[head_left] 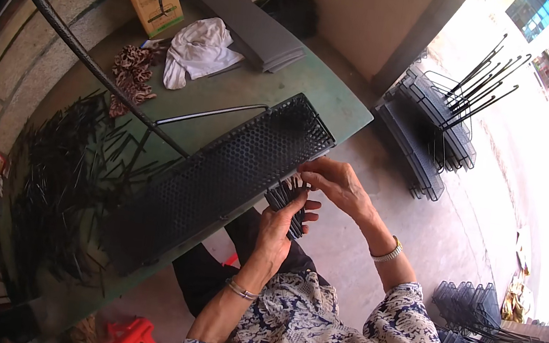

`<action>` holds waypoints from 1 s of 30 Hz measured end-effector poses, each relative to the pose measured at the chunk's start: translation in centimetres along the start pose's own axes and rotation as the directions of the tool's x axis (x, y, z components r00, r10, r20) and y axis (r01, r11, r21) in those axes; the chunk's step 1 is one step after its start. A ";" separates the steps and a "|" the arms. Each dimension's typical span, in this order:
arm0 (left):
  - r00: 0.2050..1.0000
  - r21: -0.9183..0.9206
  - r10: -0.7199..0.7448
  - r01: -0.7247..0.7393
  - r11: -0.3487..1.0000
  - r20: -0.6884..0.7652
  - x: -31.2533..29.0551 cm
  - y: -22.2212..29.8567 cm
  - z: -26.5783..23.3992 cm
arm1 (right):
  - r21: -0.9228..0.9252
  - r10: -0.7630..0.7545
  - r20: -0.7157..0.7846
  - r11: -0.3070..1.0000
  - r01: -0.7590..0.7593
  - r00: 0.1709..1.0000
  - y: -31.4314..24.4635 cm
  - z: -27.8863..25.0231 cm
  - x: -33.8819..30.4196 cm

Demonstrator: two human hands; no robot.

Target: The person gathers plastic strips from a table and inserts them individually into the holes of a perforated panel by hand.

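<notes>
A long black mesh rack [233, 166] with a bent wire frame lies slantwise along the near edge of the green table [331, 85]. Just below its near edge, my left hand [275, 226] is closed round a bundle of thin black strips [296, 224]. My right hand [337, 182] is at the rack's near edge, close to its right end. Its thumb and forefinger are pinched together by the tops of the strips; whatever is between them is too small to make out.
Many loose black strips [56, 170] cover the table's left. Behind the rack lie a white cloth [200, 51], a patterned cloth [136, 77], grey sheets [248, 26] and a cardboard box [156, 7]. Stacked racks [427, 115] stand on the floor at right; a red stool [138, 341] is below.
</notes>
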State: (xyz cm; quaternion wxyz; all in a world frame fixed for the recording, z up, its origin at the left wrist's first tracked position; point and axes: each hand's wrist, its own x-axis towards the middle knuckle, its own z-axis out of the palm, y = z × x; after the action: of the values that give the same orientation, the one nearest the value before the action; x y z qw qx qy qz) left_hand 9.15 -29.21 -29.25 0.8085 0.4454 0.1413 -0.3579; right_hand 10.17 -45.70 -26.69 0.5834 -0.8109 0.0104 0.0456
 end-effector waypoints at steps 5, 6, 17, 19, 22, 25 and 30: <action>1.000 0.013 -0.002 0.002 1.000 -0.015 0.2 -0.2 -0.3 | 0.221 0.123 0.103 0.965 -0.143 0.987 0.1 -0.5 0.2; 1.000 0.016 -0.012 0.012 1.000 -0.023 0.3 -0.2 -0.4 | 0.223 0.124 0.100 0.964 -0.144 0.987 0.3 -0.7 0.2; 1.000 0.064 0.004 -0.004 0.998 -0.001 0.9 -0.5 -0.3 | 0.169 0.023 0.042 0.985 -0.030 0.999 -0.8 -2.3 0.2; 1.000 -0.054 -0.017 0.016 0.998 -0.020 1.2 -0.5 -0.7 | -0.045 -0.036 -0.219 0.999 0.027 0.975 -2.4 -3.7 0.3; 0.998 -0.151 -0.058 0.054 0.987 -0.022 2.0 -0.6 -2.1 | -0.287 -0.306 -0.503 0.941 0.177 0.809 -3.0 -4.7 1.7; 0.994 -0.239 -0.107 0.105 0.965 0.005 2.4 -0.9 -2.3 | -0.294 -0.339 -0.577 0.935 0.198 0.743 -0.8 -4.6 4.1; 0.994 -0.288 -0.113 0.110 0.951 0.005 2.5 -0.8 -1.8 | -0.286 -0.332 -0.555 0.937 0.200 0.763 2.1 -3.8 5.9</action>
State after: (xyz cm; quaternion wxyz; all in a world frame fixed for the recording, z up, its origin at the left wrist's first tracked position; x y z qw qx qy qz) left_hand 10.48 -29.12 -32.09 0.8423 0.3163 0.2216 -0.3760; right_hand 16.12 -49.75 -27.99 0.4621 -0.8336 0.0721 -0.2938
